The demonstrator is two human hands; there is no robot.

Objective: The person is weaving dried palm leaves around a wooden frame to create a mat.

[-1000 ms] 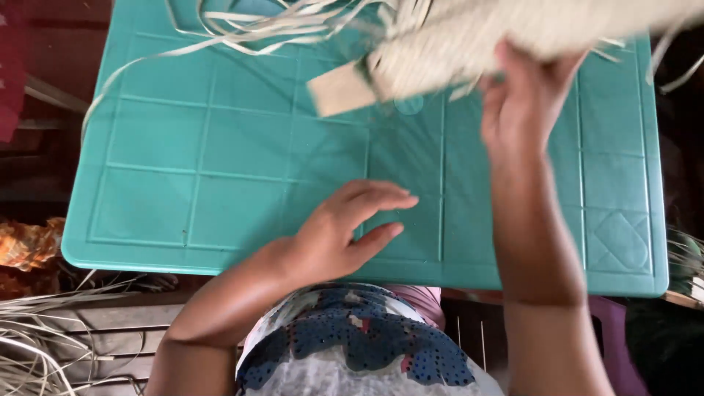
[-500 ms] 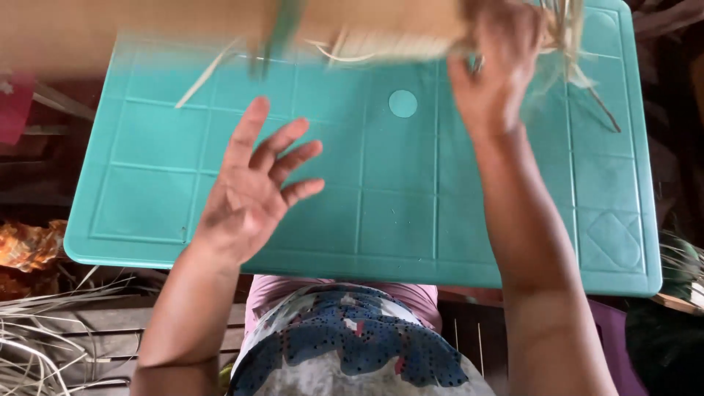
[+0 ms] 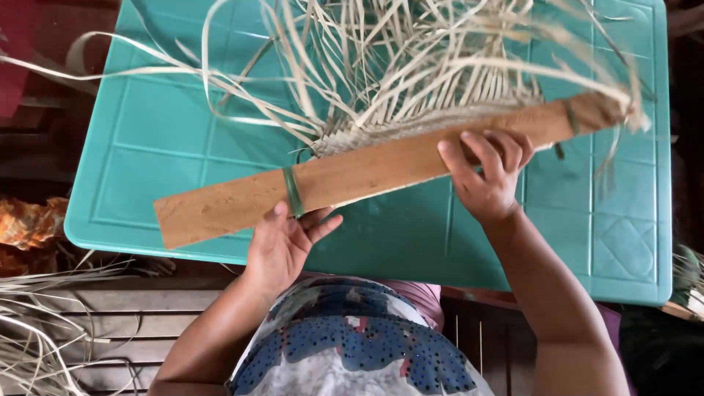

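A long brown wooden slat [image 3: 367, 172] lies slanted above the teal plastic table [image 3: 169, 147], with a green band tied round it. A strip of pale woven mat [image 3: 396, 125] is fixed along its far edge, and many loose straw strands [image 3: 352, 51] fan away from it. My left hand [image 3: 282, 246] grips the slat from below beside the green band. My right hand [image 3: 488, 172] holds the slat nearer its right end, fingers curled over the top edge.
Loose straw strips [image 3: 44, 330] lie on the wooden boards at lower left. An orange cloth [image 3: 26, 224] sits by the table's left edge. My patterned clothing [image 3: 352, 352] fills the bottom middle.
The slat with its weaving has come down from the top of view toward me. My left hand rose off the table and took hold of the slat; my right hand shifted along it.
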